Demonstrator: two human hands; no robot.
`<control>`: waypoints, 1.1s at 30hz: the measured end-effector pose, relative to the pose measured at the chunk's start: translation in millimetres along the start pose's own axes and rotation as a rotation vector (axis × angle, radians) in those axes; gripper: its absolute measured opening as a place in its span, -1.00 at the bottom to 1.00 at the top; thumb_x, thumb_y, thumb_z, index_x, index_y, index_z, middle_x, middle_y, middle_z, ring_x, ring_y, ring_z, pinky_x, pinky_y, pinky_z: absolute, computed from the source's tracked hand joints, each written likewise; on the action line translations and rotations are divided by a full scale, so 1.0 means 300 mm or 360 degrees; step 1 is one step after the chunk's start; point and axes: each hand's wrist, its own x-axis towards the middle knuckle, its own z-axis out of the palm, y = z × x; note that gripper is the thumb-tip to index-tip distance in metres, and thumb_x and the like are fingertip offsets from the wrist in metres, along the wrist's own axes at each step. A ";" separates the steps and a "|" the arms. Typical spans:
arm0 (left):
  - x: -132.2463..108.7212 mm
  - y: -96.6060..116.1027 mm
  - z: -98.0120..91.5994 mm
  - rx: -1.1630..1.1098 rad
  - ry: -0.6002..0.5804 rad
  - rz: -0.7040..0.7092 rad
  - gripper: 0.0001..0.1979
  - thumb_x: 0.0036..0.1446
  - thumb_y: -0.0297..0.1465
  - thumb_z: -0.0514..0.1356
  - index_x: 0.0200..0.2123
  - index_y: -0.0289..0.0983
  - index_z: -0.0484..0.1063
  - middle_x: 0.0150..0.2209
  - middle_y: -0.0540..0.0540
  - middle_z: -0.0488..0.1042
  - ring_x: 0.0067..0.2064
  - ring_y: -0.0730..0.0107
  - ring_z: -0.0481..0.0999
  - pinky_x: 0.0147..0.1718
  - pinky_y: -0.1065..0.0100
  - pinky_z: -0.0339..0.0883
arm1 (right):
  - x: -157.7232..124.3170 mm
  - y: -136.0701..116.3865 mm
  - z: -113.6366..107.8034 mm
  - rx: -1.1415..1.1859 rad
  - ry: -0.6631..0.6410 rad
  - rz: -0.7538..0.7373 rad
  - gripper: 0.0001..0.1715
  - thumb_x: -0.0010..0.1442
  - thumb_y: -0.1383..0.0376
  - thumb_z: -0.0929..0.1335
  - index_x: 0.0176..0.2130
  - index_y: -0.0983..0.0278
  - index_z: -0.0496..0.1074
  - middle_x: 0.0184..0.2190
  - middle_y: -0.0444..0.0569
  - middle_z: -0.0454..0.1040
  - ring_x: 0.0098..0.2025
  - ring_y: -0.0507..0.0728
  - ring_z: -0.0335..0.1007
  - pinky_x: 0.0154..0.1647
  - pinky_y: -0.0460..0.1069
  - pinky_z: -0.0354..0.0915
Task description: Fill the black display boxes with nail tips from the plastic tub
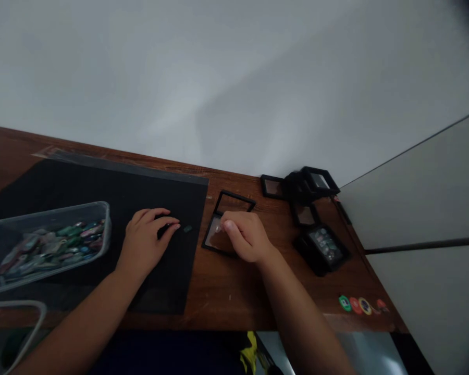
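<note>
My left hand (143,242) rests over the black mat (156,291), thumb and forefinger tips brought together in a pinch. Whatever may be between those tips is too small to make out. Just right of them lies a small greenish stone (187,228) on the mat. My right hand (248,234) is closed over an open black-framed display case (234,196), its clear lid tilted up at the back. Curled fingers hide part of the case's lower half, and I cannot see what they hold. Something small and shiny shows beside the fingers.
A clear plastic tub (107,229) of mixed polished stones stands on the mat at left. Another container (42,312) is at the lower left. More black cases (273,186) and a stack with stones on top (324,247) stand right. Round colored tokens (344,303) lie near the front edge.
</note>
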 end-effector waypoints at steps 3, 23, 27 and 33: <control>-0.005 0.015 -0.015 0.0140 0.0021 -0.0085 -0.75 0.29 -0.19 0.27 -0.09 -0.15 0.67 0.06 -0.16 0.58 0.12 -0.07 0.44 0.10 -0.03 0.32 | 0.004 0.001 0.006 -0.0017 -0.0029 0.0044 -0.44 0.50 0.03 0.08 -0.41 0.22 0.32 -0.45 -0.07 0.49 -0.37 0.09 0.43 -0.28 -0.02 0.20; -0.007 0.012 -0.005 0.0074 0.0025 -0.0232 -0.81 0.17 -0.17 0.37 -0.25 -0.14 0.67 0.08 -0.18 0.52 0.17 -0.19 0.35 0.13 -0.14 0.27 | 0.015 0.007 0.023 -0.0183 -0.0100 0.0113 -0.45 0.51 0.08 0.11 -0.44 0.24 0.29 -0.50 -0.10 0.42 -0.42 0.05 0.35 -0.35 -0.05 0.06; -0.013 0.023 -0.012 0.0115 0.0026 -0.0266 -0.77 0.22 -0.15 0.33 -0.16 -0.12 0.68 0.14 -0.20 0.48 0.19 -0.24 0.33 0.12 -0.20 0.28 | 0.018 0.005 0.027 -0.0178 -0.0120 0.0114 -0.48 0.50 0.10 0.14 -0.44 0.24 0.28 -0.50 -0.12 0.41 -0.42 0.03 0.32 -0.35 -0.05 0.04; -0.015 0.040 -0.027 0.0253 0.0107 -0.0225 -0.79 0.28 -0.20 0.27 -0.22 -0.10 0.72 0.13 -0.20 0.51 0.18 -0.28 0.34 0.03 -0.21 0.32 | 0.022 0.005 0.032 -0.0176 -0.0110 0.0140 -0.48 0.50 0.11 0.15 -0.45 0.24 0.28 -0.51 -0.14 0.38 -0.44 0.02 0.27 -0.37 -0.05 0.03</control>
